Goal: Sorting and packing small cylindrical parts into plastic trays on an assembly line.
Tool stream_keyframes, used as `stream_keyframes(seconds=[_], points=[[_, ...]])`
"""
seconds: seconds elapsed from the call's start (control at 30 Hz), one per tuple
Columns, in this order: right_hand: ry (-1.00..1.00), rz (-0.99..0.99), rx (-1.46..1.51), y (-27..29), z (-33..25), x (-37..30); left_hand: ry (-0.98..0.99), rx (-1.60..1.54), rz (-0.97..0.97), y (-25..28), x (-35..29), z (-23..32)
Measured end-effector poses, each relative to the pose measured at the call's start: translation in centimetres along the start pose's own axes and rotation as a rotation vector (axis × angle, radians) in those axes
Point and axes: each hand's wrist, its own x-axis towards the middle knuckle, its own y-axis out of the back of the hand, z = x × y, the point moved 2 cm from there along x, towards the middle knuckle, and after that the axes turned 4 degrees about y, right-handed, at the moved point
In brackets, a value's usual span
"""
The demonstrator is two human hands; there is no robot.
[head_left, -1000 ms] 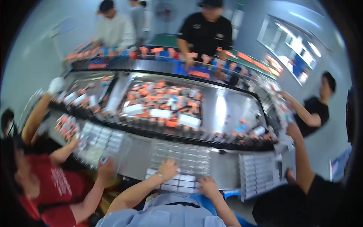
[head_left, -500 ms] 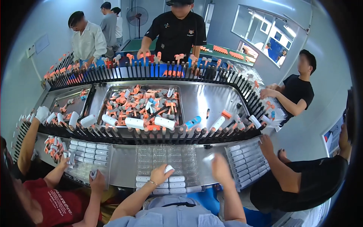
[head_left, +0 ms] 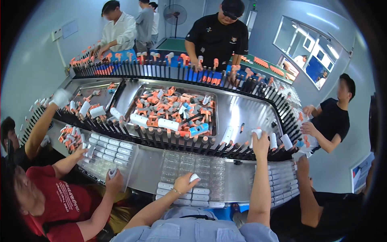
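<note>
My left hand [head_left: 184, 184] is closed around a small white plastic shell [head_left: 195, 178] above the clear blister tray [head_left: 193, 163]. Rows of similar white shells [head_left: 183, 195] fill the near part of that tray, just below the hand. Stretched forward to the right, my right hand [head_left: 261, 144] grips another white plastic shell [head_left: 256, 132] at the near row of black pegs [head_left: 205, 143]. Whether this shell touches a peg cannot be made out. White shells and a blue shell [head_left: 198, 130] sit on pegs along the same row.
A metal pan [head_left: 139, 97] of orange and grey parts lies inside the peg loop. At left, a person in a red shirt [head_left: 60, 197] handles white pieces beside another tray. Another blister tray [head_left: 278, 187] and a black-sleeved person are at right. More people stand across the table.
My right hand has moved forward from above the tray to the peg row, with a white shell in it. The pegs have shifted left past the metal pan. The whole view has turned.
</note>
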Motion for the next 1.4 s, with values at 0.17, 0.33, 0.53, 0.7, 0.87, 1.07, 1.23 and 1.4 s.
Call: stream_keyframes(seconds=[0.17, 0.33, 0.53, 0.7, 0.87, 1.07, 1.23, 1.4], points=[[0.074, -0.339, -0.344, -4.2, -3.9, 1.5, -0.037, -0.015, 0.029, 0.2, 0.0, 0.3], [0.198, -0.156, -0.204, -5.0, -7.9, -1.2, 0.102, -0.197, -0.029, 0.2, 1.1, 0.2], [0.332, -0.271, 0.187, -5.6, -5.6, -13.5, 0.243, -0.436, -0.004, 0.7, 2.0, -1.1], [0.650, -0.813, -0.135, -7.8, -2.0, -22.8, 0.124, -0.265, 0.013, -0.5, 2.0, -1.9], [0.470, -0.924, -0.176, -7.8, -2.3, -23.1, 0.254, -0.271, -0.115, -0.5, 2.1, -0.7], [0.562, -0.760, 0.062, -7.3, -1.0, -22.8, -0.174, -0.239, -0.132, 1.6, 4.3, 6.0], [0.021, -0.493, 0.395, -6.9, 2.8, -22.1, -0.820, -0.005, -0.039, 4.3, 8.8, 18.4], [-0.479, -0.609, 0.662, -8.8, 6.6, -23.4, -1.058, 0.179, 0.027, 2.0, 14.9, 23.5]])
